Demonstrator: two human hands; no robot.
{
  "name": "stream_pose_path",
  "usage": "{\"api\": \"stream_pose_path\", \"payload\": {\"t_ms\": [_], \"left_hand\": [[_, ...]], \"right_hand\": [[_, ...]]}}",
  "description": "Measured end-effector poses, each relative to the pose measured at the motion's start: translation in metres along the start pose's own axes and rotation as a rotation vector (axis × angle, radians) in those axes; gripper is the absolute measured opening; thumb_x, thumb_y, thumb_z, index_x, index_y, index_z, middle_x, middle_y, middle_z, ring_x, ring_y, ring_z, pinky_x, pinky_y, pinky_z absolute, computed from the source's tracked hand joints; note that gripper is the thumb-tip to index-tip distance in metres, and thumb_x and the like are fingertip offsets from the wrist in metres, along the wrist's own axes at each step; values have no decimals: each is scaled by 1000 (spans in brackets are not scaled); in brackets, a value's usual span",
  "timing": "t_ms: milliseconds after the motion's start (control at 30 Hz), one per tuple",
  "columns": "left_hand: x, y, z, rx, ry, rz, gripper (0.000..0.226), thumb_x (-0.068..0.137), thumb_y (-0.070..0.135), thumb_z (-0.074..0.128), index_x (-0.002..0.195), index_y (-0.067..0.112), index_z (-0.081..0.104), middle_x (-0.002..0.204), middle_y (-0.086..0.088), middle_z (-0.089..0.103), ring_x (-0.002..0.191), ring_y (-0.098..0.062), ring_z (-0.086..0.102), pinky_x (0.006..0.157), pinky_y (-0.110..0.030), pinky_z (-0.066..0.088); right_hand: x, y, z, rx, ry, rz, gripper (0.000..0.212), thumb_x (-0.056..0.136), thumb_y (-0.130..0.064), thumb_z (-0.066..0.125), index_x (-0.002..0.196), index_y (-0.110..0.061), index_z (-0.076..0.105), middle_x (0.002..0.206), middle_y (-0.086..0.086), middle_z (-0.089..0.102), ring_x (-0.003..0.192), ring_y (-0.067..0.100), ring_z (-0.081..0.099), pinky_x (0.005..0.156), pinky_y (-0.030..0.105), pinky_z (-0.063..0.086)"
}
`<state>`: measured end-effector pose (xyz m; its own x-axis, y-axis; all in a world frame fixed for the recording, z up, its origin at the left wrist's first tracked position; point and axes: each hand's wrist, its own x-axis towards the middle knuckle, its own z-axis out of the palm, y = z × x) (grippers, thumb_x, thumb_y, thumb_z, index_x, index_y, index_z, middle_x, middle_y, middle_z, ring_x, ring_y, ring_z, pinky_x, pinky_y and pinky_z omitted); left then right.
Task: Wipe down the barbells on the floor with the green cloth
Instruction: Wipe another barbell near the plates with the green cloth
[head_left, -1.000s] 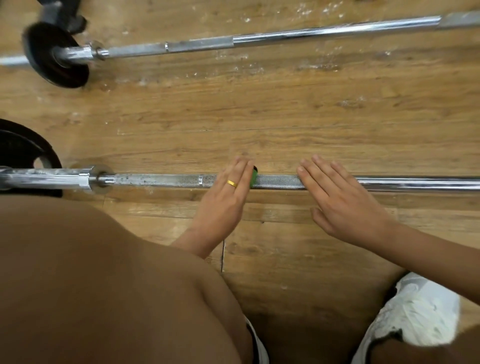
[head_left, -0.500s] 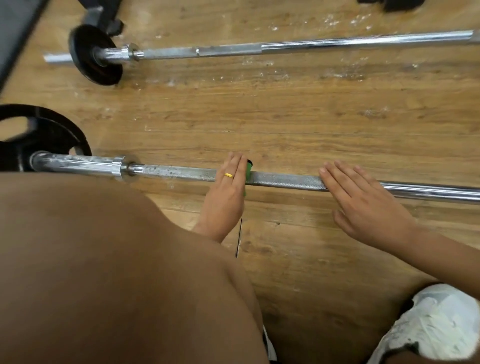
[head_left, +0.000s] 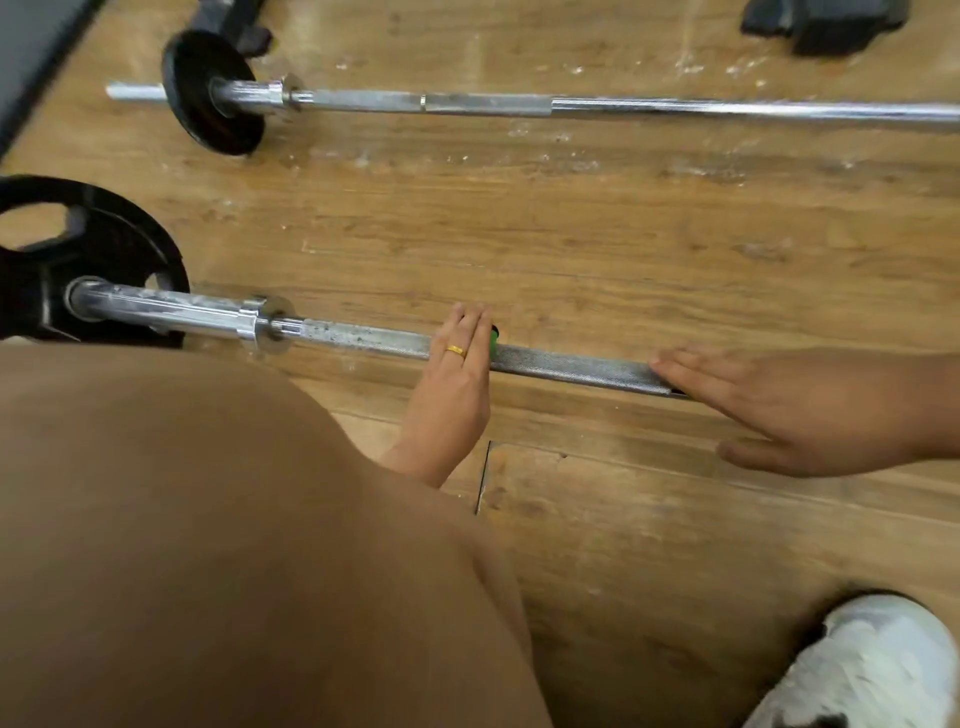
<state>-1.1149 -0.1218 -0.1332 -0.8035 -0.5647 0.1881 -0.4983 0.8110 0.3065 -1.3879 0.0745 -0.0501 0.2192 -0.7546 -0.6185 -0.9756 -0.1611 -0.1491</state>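
Nearest, a white shoe (head_left: 872, 665) sits at right. Beyond it, the left hand (head_left: 452, 384) presses the green cloth (head_left: 492, 339) onto the near barbell (head_left: 561, 364) with straight fingers. The right hand (head_left: 795, 400) rests flat on the bar further right. A far barbell (head_left: 675, 106) lies beyond.

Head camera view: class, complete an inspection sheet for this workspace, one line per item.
Surface: wooden floor, with white scuffs between the barbells.
Job's things: near barbell and far barbell lie on the floor; green cloth sits on the near barbell, mostly hidden under the left hand.
Clutter: dark object at top right, unclear what.
Hands: left hand presses the cloth with straight fingers; right hand rests flat on the same barbell, further right.
Cables: nothing seen.
Surroundings: large black plate by the near barbell's left end; small black plate on the far barbell; white shoe at bottom right.
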Motion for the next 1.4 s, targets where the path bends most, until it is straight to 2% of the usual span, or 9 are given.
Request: {"api": "stream_pose_path", "payload": {"t_ms": [100, 267, 400, 533, 667, 833, 1067, 1267, 1400], "left_hand": [[0, 0, 3, -23, 15, -11, 59, 90, -17, 46, 148, -10, 36, 153, -26, 40, 150, -40, 25, 122, -47, 25], [1, -14, -4, -17, -16, 67, 55, 94, -13, 42, 149, -10, 35, 153, -26, 39, 149, -40, 27, 119, -51, 30], [0, -28, -7, -72, 93, -140, 47, 100, -8, 41, 147, -10, 39, 150, -26, 43, 148, -39, 29, 118, -52, 31], [-8, -10, 4, -62, 97, -118, 52, 96, -11, 40, 148, -10, 37, 153, -25, 40, 151, -40, 22, 119, -54, 28], [-9, -28, -3, -10, 35, 34, 60, 92, -14, 46, 151, -7, 35, 154, -23, 40, 151, -36, 26, 119, -52, 30], [-5, -37, -10, -122, 152, -278, 45, 107, 8, 40, 151, -2, 38, 155, -18, 41, 151, -31, 26, 118, -53, 30], [-6, -29, -2, -18, 65, -4, 45, 102, 2, 48, 147, 1, 44, 151, -14, 47, 149, -29, 32, 120, -48, 30], [-7, -47, -7, -110, 200, -269, 42, 104, -2, 41, 146, -4, 43, 149, -18, 46, 150, -32, 28, 117, -54, 33], [-9, -15, 5, -78, 121, -72, 51, 96, -11, 46, 147, -2, 43, 150, -15, 46, 151, -31, 26, 121, -49, 28]], "right_hand": [[26, -17, -21, -27, 70, -49, 87, 102, -48, 35, 148, -22, -35, 165, 1, -22, 151, 9, -18, 112, 11, -18], [103, -71, -14, -1, 250, 38, 73, 105, -44, 23, 157, -11, -16, 166, 11, -18, 154, 24, -11, 126, 39, 4], [128, -85, 8, -64, 503, 127, 72, 103, -44, 21, 159, -3, 5, 166, 20, 4, 154, 34, 5, 122, 50, 21], [135, -79, 17, -149, 572, 108, 78, 99, -42, 38, 158, 1, 8, 165, 23, 7, 153, 36, 8, 121, 51, 24], [136, -83, 17, -168, 596, 118, 77, 99, -41, 33, 158, 1, 7, 165, 24, 7, 154, 37, 7, 121, 52, 23], [133, -85, 15, -195, 594, 139, 74, 100, -39, 30, 157, 2, 8, 165, 24, 8, 153, 38, 9, 122, 52, 20], [132, -90, 7, -218, 614, 144, 71, 98, -37, 26, 156, 4, 15, 163, 26, 13, 153, 39, 7, 122, 56, 17], [136, -92, 5, -184, 633, 142, 70, 98, -35, 25, 156, 4, 15, 163, 24, 14, 153, 38, 5, 124, 52, 15], [138, -95, 5, -166, 645, 149, 72, 97, -36, 27, 156, 5, 13, 164, 24, 12, 153, 38, 5, 124, 52, 17]]}}
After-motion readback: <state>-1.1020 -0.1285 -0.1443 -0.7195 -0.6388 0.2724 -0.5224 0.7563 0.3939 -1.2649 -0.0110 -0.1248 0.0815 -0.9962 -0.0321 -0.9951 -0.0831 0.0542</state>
